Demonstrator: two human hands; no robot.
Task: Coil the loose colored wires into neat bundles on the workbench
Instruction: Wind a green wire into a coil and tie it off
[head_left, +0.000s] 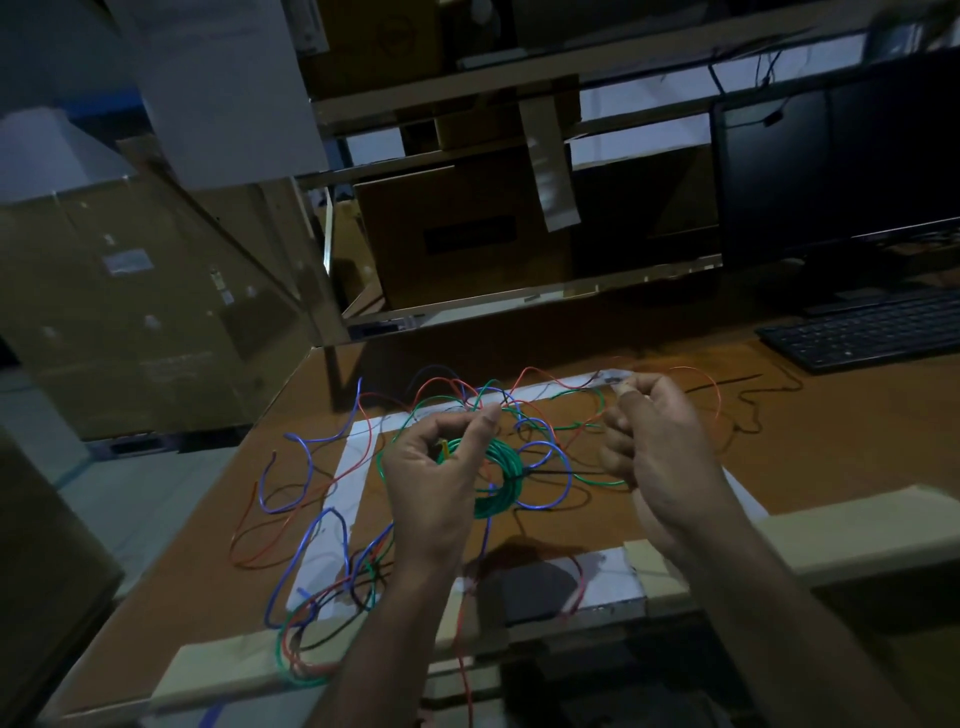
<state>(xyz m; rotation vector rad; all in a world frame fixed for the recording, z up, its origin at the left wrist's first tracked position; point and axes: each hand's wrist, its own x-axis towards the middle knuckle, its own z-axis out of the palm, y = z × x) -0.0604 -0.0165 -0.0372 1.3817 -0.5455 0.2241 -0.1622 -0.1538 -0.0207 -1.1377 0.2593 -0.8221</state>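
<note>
Holding a coiled green wire bundle (496, 480) above the middle of the table (779, 467), the left hand (434, 486) curls its fingers around it, while the right hand (662, 457) pinches a thin red wire (701, 376). Loose blue, red and green wires (311, 519) sprawl toward the table's near-left corner.

No legible text, stickers on the cardboard box (130, 291) blurred, keyboard (872, 332) keys unreadable

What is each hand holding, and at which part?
Left hand grips the coiled green wire bundle at its left rim. Right hand: curled, contents unclear.
</note>
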